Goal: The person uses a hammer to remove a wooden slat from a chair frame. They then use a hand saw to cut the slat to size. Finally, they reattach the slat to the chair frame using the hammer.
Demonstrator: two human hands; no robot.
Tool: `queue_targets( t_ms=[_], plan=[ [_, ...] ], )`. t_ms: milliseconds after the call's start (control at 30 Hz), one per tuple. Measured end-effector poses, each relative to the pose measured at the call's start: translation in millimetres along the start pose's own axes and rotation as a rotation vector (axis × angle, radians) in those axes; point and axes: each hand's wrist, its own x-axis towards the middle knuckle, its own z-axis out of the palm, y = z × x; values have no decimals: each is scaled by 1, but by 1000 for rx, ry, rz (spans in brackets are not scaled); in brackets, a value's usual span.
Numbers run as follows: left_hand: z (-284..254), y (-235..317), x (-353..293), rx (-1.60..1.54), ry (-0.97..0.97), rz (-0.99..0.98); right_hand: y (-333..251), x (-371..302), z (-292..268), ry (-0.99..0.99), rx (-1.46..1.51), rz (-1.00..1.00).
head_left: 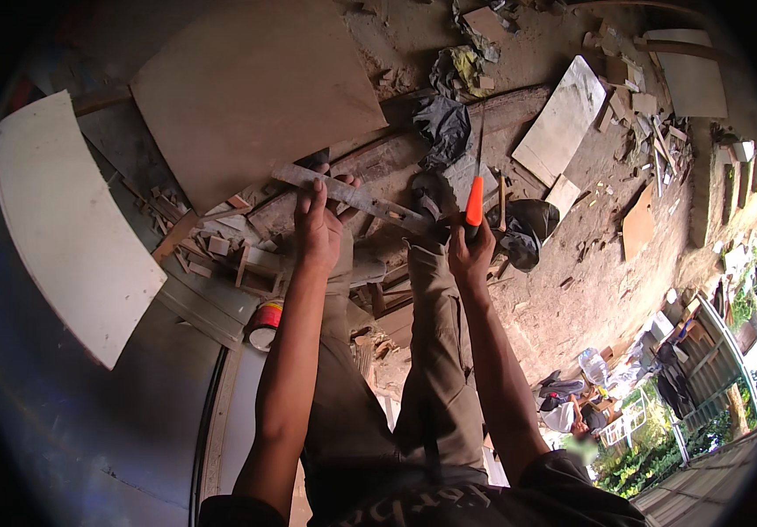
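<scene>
My left hand (321, 224) is closed round a narrow, worn grey-brown wooden strip (376, 205). The strip slants down to the right, its far end close to my right knee. In my right hand (472, 250) is a tool with an orange and black handle (475, 204). A long thin blade rises from it, seen nearly edge-on, so its exact kind is unclear. Blade and strip are apart. Beyond the strip's right end lies a dark crumpled plastic bag (442, 130). Another black bag (528, 230) sits just right of my right hand.
A large brown board (246, 97) leans at the far left, beside a curved-looking white panel (71, 228). Wood offcuts (220, 246) and a red-and-white can (264, 327) lie left of my legs. A pale board (563, 123) rests on the dirt floor. Another person (563, 415) is at lower right.
</scene>
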Motion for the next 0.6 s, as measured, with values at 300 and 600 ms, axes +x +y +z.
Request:
queue_targets(
  t_ms=[300,600],
  plan=[
    [-21,-67,23,672,-243,318,262,141,3,-156,-660,-331],
    [4,-50,18,1287,-53,492,350,176,73,-57,-750,-444]
  ],
)
